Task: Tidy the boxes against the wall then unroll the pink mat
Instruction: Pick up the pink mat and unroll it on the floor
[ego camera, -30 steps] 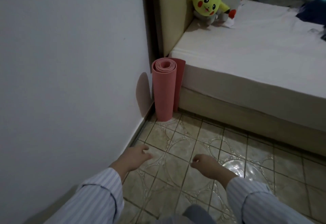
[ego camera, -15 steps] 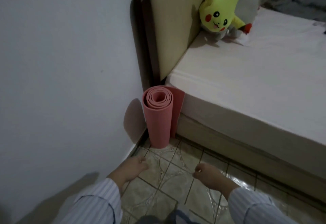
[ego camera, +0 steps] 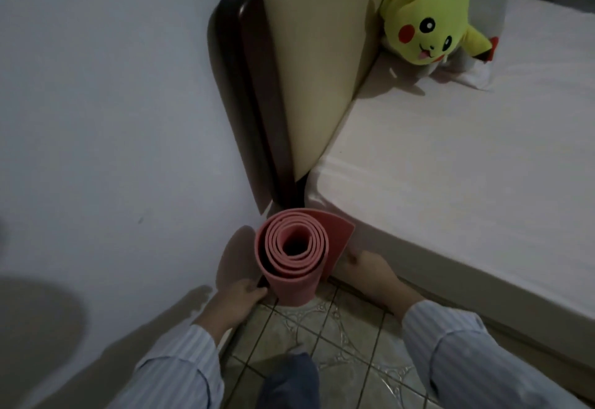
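Note:
The pink mat [ego camera: 297,275] stands rolled up on end in the corner between the white wall and the bed, its loose flap leaning on the bed base. My left hand [ego camera: 236,300] touches the roll's lower left side, fingers curled against it. My right hand [ego camera: 375,275] reaches to the roll's right side by the flap, fingertips hidden behind the mat. I cannot tell how firmly either hand grips. No boxes are in view.
A bed with a white mattress [ego camera: 467,183] fills the right side, with a beige headboard [ego camera: 309,64] against the wall [ego camera: 106,118]. A yellow plush toy [ego camera: 431,18] lies at the head of the bed. Patterned floor tiles [ego camera: 338,337] lie below, and my knee [ego camera: 289,379] is at the bottom.
I have moved closer to the corner. Both hands have gone forward from above the floor tiles to either side of the rolled mat.

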